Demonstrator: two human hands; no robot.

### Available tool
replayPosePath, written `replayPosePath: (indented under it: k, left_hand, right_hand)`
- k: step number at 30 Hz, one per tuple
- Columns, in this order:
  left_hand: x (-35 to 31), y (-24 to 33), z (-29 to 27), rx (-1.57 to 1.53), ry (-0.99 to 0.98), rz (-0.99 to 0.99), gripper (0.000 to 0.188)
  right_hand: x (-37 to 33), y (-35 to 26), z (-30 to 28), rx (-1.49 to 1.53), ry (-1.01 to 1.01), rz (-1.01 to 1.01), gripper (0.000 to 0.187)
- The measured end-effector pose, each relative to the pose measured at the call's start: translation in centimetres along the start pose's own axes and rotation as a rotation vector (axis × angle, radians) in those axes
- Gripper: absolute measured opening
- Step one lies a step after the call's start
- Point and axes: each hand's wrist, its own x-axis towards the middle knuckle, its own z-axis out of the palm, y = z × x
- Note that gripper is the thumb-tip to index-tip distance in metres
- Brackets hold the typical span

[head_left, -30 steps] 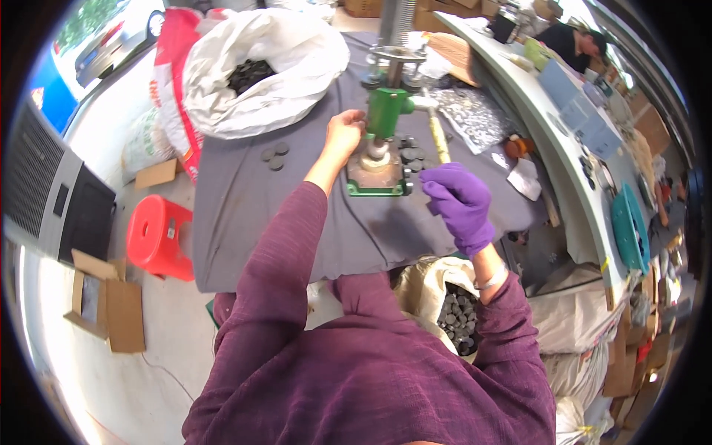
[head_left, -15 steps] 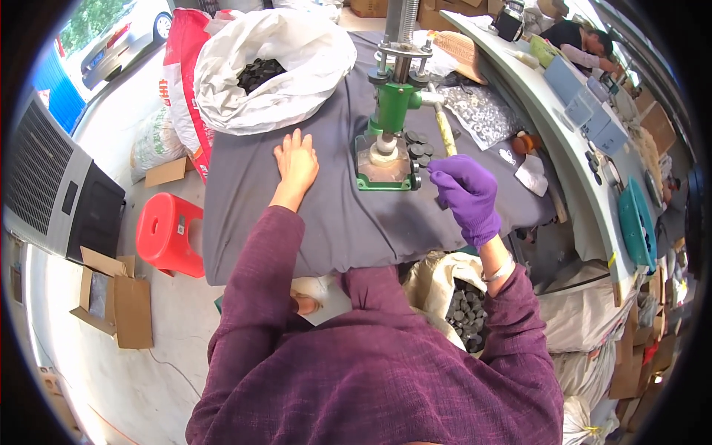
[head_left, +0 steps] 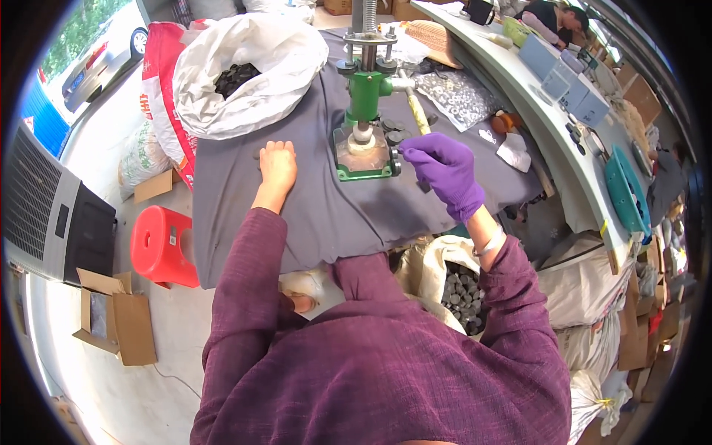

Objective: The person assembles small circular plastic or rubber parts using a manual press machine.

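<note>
My bare left hand [head_left: 278, 169] rests on the dark grey cloth [head_left: 311, 215], its fingers curled in and the fingertips hidden. A small dark spot on the cloth shows beside those fingers. In a purple knitted glove, my right hand [head_left: 447, 174] is closed, thumb side toward the press; whatever it may hold is hidden. Left of the glove stands a green hand press [head_left: 364, 100] with a metal plate [head_left: 363, 153] under its round ram tip [head_left: 362, 134]. Its yellowish lever [head_left: 418, 113] slopes down to just above the glove. Several black discs [head_left: 391, 130] lie beside the press.
A white sack [head_left: 289, 81] with black pieces [head_left: 236, 79] stands far left on the table. Clear bagged washers [head_left: 458, 96] lie far right. Below the table edge, another sack [head_left: 423, 274] holds dark pieces. A red stool [head_left: 152, 245] stands left; another person [head_left: 552, 26] sits far right.
My left hand has gone from spread fingers to curled ones. The right glove stays closed beside the press. The whole view has shifted, with the table things now farther left.
</note>
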Motion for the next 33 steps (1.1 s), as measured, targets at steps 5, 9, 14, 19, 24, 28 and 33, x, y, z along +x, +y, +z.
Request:
replayPosePath:
  k: [5, 9, 14, 19, 24, 28, 33]
  left_hand:
    - [-1.3, 0.3, -3.3, 0.017, -0.085, -0.022, 0.021]
    - [-2.6, 0.2, -4.2, 0.135, -0.297, 0.000, 0.026]
    - [-4.0, 0.1, -4.6, 0.184, -0.127, 0.117, 0.023]
    - [-3.7, -0.5, -5.4, 0.148, -0.202, 0.154, 0.011]
    - [-2.0, 2.1, -5.7, -0.359, -0.004, 0.024, 0.022]
    - [0.5, 8.3, -6.9, -0.865, -0.050, -0.139, 0.037]
    - [1.6, 10.1, -3.3, -0.884, 0.066, -0.146, 0.040]
  right_hand:
    - [-0.1, 0.0, 0.1, 0.002, 0.005, 0.042, 0.013]
    - [-0.5, 0.1, 0.1, 0.006, 0.018, -0.012, 0.012]
    - [0.5, -2.2, -0.5, 0.014, 0.041, 0.090, 0.011]
    - [5.5, -7.1, -1.4, -0.137, -0.025, 0.132, 0.020]
    - [9.7, -7.6, -2.9, -0.011, -0.114, -0.052, 0.024]
    - [11.4, -7.6, -4.4, 0.009, -0.123, -0.050, 0.029]
    - [11.7, -8.4, -2.9, 0.126, -0.046, -0.008, 0.028]
